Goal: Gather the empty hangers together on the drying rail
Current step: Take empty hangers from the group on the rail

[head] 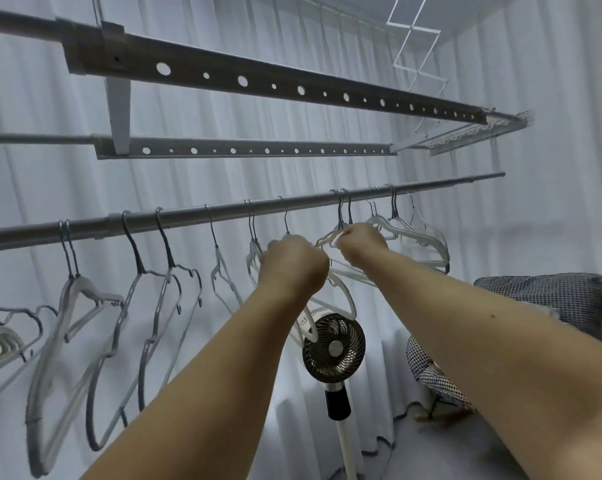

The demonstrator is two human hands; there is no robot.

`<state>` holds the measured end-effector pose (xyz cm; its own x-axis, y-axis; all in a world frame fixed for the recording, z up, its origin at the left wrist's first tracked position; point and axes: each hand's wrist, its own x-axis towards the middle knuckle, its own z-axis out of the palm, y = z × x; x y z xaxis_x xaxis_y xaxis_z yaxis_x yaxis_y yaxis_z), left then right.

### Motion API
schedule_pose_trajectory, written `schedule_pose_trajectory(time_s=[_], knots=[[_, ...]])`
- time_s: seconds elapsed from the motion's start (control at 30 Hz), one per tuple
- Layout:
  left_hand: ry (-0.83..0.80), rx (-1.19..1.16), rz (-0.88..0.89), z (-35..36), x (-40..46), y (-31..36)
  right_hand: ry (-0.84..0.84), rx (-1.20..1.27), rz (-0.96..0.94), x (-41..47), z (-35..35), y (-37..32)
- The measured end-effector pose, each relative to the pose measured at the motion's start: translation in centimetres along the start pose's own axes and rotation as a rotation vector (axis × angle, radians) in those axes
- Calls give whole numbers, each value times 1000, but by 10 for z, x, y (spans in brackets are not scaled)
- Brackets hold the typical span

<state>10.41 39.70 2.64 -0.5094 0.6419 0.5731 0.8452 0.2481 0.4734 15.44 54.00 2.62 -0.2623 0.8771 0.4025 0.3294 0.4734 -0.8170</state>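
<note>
- Left hand (292,263) raised under the rail (223,213), fingers curled tight round white hangers (341,289) hooked near the rail's middle.
- Right hand (363,242) just beside it, touching or nearly so, fingers curled and gripping another white hanger (330,237) below its hook.
- More white hangers (417,237) bunched to the right, close to the right hand, hooks on the rail.
- Single hanger (223,275) just left of the left hand.
- Grey hangers (143,306) spread along the left stretch, well apart from one another; a few more clustered at the far left edge.
- Two perforated bars (292,88) overhead, above the rail.
- White curtain (188,181) behind everything.
- Fan (334,348) on a stand below the hands.
- Checked cushion (549,296) at right, behind the right forearm.
</note>
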Motion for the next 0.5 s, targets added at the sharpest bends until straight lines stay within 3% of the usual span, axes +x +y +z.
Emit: schedule_pose_trajectory(time_s=[0.27, 0.5], knots=[[30, -128, 141, 14, 14, 29, 152, -122, -15, 19, -39, 32], [-17, -222, 135, 47, 29, 67, 139, -256, 12, 48, -74, 71]])
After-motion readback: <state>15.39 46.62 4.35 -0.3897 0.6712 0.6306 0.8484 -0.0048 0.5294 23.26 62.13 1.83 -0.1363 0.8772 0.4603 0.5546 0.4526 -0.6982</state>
